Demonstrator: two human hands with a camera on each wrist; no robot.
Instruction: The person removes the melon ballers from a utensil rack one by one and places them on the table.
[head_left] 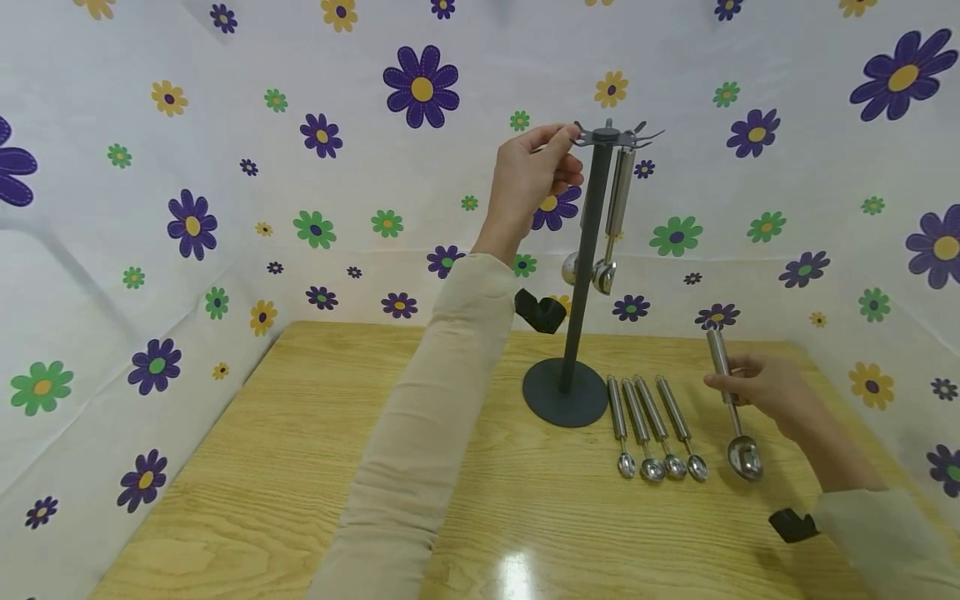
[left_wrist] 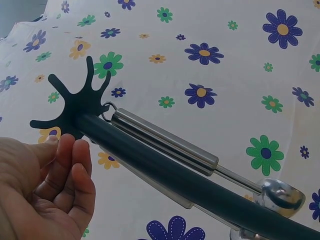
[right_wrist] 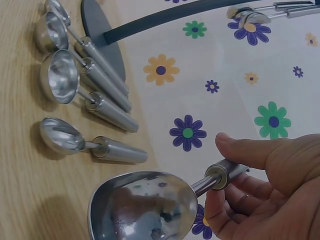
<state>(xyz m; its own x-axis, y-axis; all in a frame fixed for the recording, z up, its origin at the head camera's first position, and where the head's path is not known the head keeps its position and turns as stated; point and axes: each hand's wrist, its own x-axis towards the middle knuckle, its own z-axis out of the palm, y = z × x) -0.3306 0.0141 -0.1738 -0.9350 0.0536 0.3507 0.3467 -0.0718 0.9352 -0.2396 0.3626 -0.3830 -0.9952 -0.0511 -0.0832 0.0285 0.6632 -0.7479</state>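
Note:
A dark metal stand (head_left: 587, 250) rises from a round base, with curved hooks at its top. My left hand (head_left: 532, 179) pinches one of these hooks on the left side between thumb and fingers. From the hooks hang a steel scoop (head_left: 619, 196) and a second scoop (head_left: 570, 268), partly hidden behind the post. My right hand (head_left: 776, 400) grips another steel scoop (head_left: 745, 458) by its handle, bowl downward, just above the table. In the right wrist view its bowl (right_wrist: 145, 210) looks wide and deep. Several scoops (right_wrist: 60, 77) lie between this hand and the stand.
The stand's round base (head_left: 543, 404) rests near the back of the wooden table (head_left: 300, 467). Lying scoops are lined up side by side right of it, bowls toward me. A flower-patterned cloth (head_left: 450, 183) hangs behind and along both sides.

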